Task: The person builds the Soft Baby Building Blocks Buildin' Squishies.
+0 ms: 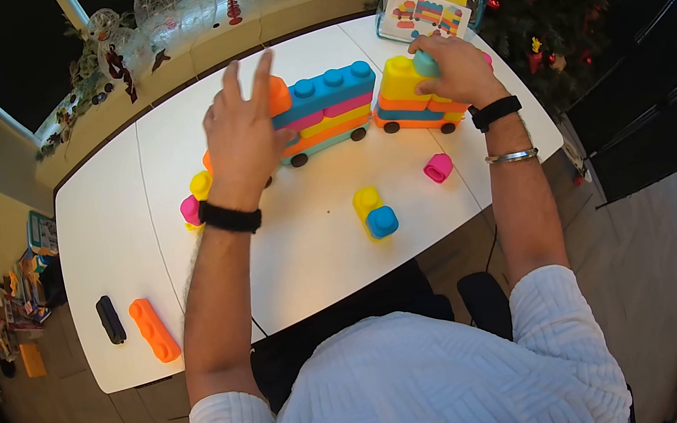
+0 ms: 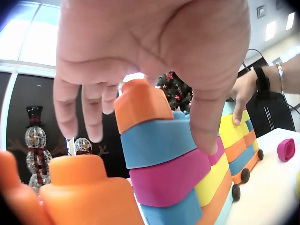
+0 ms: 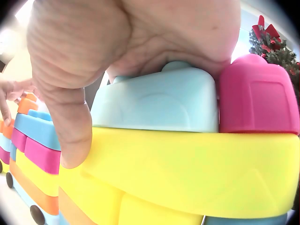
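Observation:
The left hand (image 1: 242, 143) is spread over the end of a stacked block car; in the left wrist view its fingers hang around an orange block (image 2: 143, 107) on top of a blue block (image 2: 157, 140), with the thumb beside the stack. On the second wheeled stack, the right hand (image 1: 460, 70) curls over a light teal block (image 3: 159, 101) that sits on a long yellow block (image 3: 197, 168). Its thumb lies against the yellow side; its other fingertips are hidden in the right wrist view. A pink block (image 3: 258, 101) stands beside the teal one.
Nearer the body on the white table (image 1: 305, 279) lie a yellow block (image 1: 367, 200) with a blue one (image 1: 382, 221) and a pink block (image 1: 438, 168). Orange (image 1: 153, 329) and black (image 1: 110, 320) pieces lie at left. A clear case (image 1: 431, 11) stands at the back.

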A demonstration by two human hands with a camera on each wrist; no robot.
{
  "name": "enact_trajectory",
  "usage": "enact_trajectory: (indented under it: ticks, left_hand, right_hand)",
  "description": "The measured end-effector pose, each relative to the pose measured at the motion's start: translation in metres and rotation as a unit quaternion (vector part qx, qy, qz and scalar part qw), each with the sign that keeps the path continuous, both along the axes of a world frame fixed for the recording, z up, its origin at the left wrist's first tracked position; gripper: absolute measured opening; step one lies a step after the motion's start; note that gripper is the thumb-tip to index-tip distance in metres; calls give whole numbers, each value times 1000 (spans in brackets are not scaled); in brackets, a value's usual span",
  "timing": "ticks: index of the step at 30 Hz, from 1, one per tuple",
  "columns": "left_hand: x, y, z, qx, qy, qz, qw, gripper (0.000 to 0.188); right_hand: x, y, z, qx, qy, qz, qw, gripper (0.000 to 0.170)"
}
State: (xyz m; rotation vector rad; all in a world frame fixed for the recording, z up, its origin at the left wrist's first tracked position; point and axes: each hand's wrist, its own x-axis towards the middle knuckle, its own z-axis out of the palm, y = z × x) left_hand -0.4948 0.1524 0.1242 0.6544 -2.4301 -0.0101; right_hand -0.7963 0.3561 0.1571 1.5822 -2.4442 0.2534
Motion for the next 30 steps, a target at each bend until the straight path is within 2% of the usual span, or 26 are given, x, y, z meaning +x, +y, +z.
enact_trajectory:
  ticks: [1,3,4,6,7,9,12,17,22,26,29,30]
  left_hand:
    - [15,-4,1,6,28,14,1000,121]
    - [53,-16,-5,66,-40,82,994,105]
    - [70,-23,-11,66,-45,80,994,105]
    - [95,-31,-21,135,-126,95,978,82]
    - [99,-28,-23,135,-126,101,978,82]
    - [103,-20,-24,198,-109,133,965,61]
    - [108,-14,-26,200,-99,155,962,56]
    - [98,6,-40,184,-92,216,955,58]
    - [88,14,-55,173,-60,267,946,62]
    - [84,16,-56,181,-61,296,936,64]
    - [80,16,-58,192,-57,305,931,68]
    - [80,17,-59,202,-50,307,929,70]
  right_hand:
    - [0,2,-4,-7,14,10,1000,68]
    - [1,1,-3,-2,16,7,1000,69]
    - [2,0,-4,3,23,10,1000,71]
    - [-2,-1,-10,-11,28,22,999,72]
    - [-2,-3,-10,-24,37,37,998,72]
    - [-1,-5,-12,-25,43,44,998,74]
    - [-4,-8,-20,-36,52,59,996,78]
    - [-17,-9,-35,-42,37,93,994,81]
    - [-27,-9,-50,-55,99,130,985,75]
    - [-27,-11,-51,-51,84,134,986,72]
    - [-27,-8,-50,-39,76,135,987,76]
    - [-26,-6,-52,-77,94,143,982,79]
